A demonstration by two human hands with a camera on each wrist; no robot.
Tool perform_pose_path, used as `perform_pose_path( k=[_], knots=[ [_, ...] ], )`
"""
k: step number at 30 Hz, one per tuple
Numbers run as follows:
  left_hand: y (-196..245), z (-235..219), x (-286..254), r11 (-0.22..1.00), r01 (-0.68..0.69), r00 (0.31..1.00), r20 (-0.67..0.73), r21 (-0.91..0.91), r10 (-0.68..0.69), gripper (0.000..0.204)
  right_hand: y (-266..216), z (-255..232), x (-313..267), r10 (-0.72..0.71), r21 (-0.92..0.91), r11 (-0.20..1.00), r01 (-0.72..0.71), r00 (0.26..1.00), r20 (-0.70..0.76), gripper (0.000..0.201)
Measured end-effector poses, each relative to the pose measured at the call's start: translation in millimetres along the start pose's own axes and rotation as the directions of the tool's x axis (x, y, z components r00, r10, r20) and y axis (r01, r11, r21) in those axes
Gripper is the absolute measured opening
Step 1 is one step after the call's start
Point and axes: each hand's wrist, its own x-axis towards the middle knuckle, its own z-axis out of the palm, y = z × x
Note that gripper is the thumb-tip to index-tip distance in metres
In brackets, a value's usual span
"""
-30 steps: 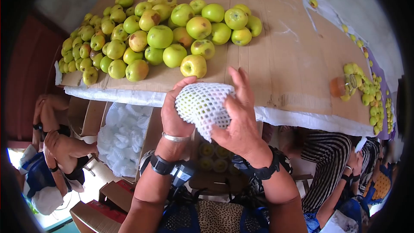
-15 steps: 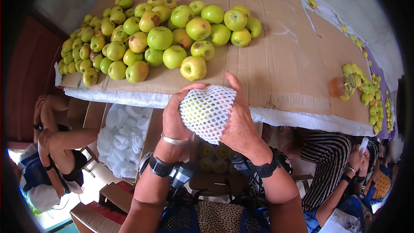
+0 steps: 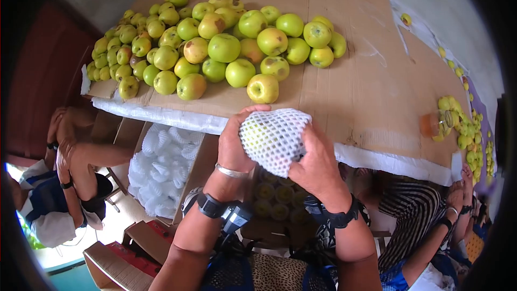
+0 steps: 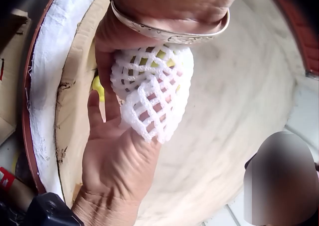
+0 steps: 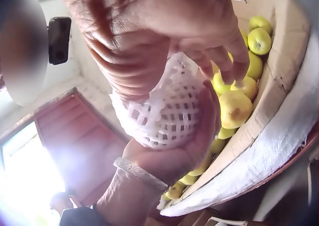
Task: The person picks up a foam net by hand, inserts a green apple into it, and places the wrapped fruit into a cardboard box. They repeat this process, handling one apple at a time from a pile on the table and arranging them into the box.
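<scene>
A green apple sits inside a white foam net sleeve (image 3: 273, 139), held between both hands just off the cardboard's front edge. My left hand (image 3: 233, 144) cups the sleeved apple from the left, a bangle at its wrist. On the right, my right hand (image 3: 322, 163) pinches the loose end of the net between thumb and fingers. Its thumb meets the gathered net (image 4: 155, 104) in the left wrist view. Green shows through the mesh there. In the right wrist view, my left palm lies under the net (image 5: 169, 116). Right beyond the hands, a yellow-green apple (image 3: 263, 89) rests at the pile's front.
A large pile of blemished apples (image 3: 223, 48) covers the left of the cardboard-topped table (image 3: 371, 97). Below the edge stand a box of white foam nets (image 3: 161, 170) and a box of packed fruit (image 3: 280, 202). A jar (image 3: 435, 125) stands far right. People sit on both sides.
My right fingers have shifted from spread around the net to pinching its end. The head view has swung, so the table and hands appear farther right and lower.
</scene>
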Motion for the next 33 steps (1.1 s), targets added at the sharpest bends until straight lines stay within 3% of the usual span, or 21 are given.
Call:
perform_pose_path(
  k=[1, 4, 5, 6, 8, 11, 14, 15, 18, 19, 20, 23, 26, 28, 33],
  knots=[
    [-2, -4, 5, 1.0, 0.021, 0.999, -0.037, -0.005, -0.021, 0.035, 1, -3, -2, -0.012, 0.035, 0.999, 0.014, 0.998, -0.055, 0.042],
    [10, -2, 4, 0.999, 0.039, 0.998, -0.045, -0.036, -0.041, 0.038, 3, -1, -4, 0.093, 0.214, 0.972, -0.099, 0.995, 0.038, 0.035],
    [23, 3, -1, 0.996, 0.067, 0.998, -0.018, -0.052, -0.068, 0.039, 5, 4, -6, 0.066, 0.284, 0.957, -0.053, 0.997, -0.037, 0.026],
    [32, 6, -3, 0.993, 0.097, 0.995, 0.009, -0.069, -0.097, 0.039, 1, 0, -4, 0.125, 0.34, 0.934, -0.113, 0.992, -0.014, 0.023],
    [7, -1, 2, 0.992, 0.088, 0.993, -0.065, -0.086, -0.093, 0.029, -11, -12, 0, 0.238, 0.442, 0.866, -0.234, 0.97, 0.047, 0.018],
    [-7, -3, 3, 0.969, 0.095, 0.982, -0.138, -0.227, -0.128, 0.034, -4, -8, 0, 0.222, 0.508, 0.843, -0.175, 0.974, -0.034, 0.01],
    [16, 3, 1, 0.8, 0.188, 0.969, -0.026, -0.569, -0.246, 0.032, -4, -7, 0, 0.151, 0.391, 0.915, -0.101, 0.983, -0.101, 0.01],
    [11, 2, 1, 0.957, 0.086, 0.988, -0.1, -0.276, -0.117, 0.033, -4, -7, 1, 0.117, 0.328, 0.942, -0.072, 0.986, -0.117, 0.011],
    [5, 6, 0, 0.98, 0.069, 0.986, -0.138, -0.189, -0.096, 0.046, 1, -8, 6, -0.141, 0.096, 0.98, 0.172, 0.954, -0.266, 0.015],
    [19, 9, -2, 0.863, 0.191, 0.971, -0.038, -0.468, -0.235, 0.047, -1, -11, 4, -0.046, 0.174, 0.981, 0.086, 0.975, -0.219, 0.019],
    [30, 11, -3, 0.656, 0.303, 0.938, 0.095, -0.691, -0.333, 0.047, 1, -11, 3, -0.044, 0.198, 0.976, 0.086, 0.978, -0.205, 0.021],
    [40, 19, -7, 0.76, 0.276, 0.953, 0.062, -0.588, -0.298, 0.046, 5, -8, 3, -0.033, 0.304, 0.949, 0.083, 0.986, -0.166, 0.028],
    [33, 15, -6, 0.787, 0.32, 0.94, 0.075, -0.527, -0.332, 0.039, 4, -5, 1, -0.001, 0.423, 0.905, 0.052, 0.993, -0.12, 0.038],
    [28, 14, -7, 0.857, 0.264, 0.962, 0.057, -0.443, -0.266, 0.03, 3, -5, 1, 0.015, 0.455, 0.89, 0.024, 0.997, -0.082, 0.045],
    [31, 23, -15, 0.947, 0.229, 0.973, 0.072, -0.226, -0.218, 0.022, -1, 2, 2, -0.08, 0.334, 0.937, 0.104, 0.993, -0.083, 0.052]
  ],
)
